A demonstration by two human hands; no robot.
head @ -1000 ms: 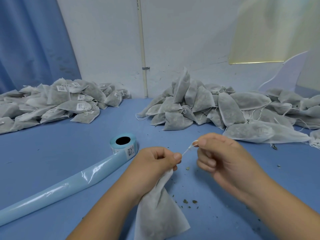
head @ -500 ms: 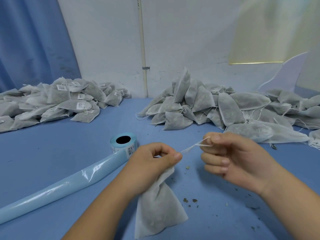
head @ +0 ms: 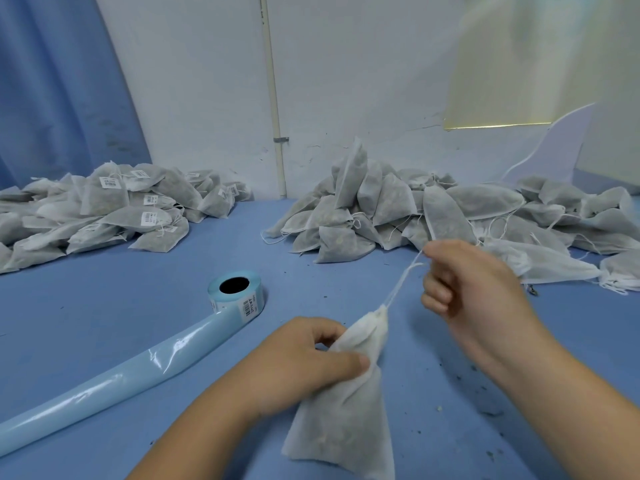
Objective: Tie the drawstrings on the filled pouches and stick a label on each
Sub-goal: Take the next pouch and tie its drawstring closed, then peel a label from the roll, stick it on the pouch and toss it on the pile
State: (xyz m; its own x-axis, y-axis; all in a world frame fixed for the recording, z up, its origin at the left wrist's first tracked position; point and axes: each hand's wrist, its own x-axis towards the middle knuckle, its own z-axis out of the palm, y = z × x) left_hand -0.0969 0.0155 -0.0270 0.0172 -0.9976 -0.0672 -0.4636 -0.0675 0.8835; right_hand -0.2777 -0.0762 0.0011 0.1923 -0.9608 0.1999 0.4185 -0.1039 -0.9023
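Tension matters: my left grip point(head: 304, 365) holds the pouch point(head: 346, 420) neck, right grip point(head: 474, 289) pinches the string point(head: 401, 282); I would pull steadily toward 1 o'clock.

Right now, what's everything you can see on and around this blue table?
Held pouch: one, greyish white, near centre.
Drawstring: one, white, running up and right from the pouch's neck.
Label roll: one, light blue, left of centre, strip trailing lower left.
Labelled pouches: a pile, grey, far left.
Plain pouches: a larger pile, grey, far right.
Table: one, blue.
Curtain: one, blue, back left.
Pipe: one, white, on the wall.
Left hand: grips the pouch's neck.
Right hand: pinches the drawstring.
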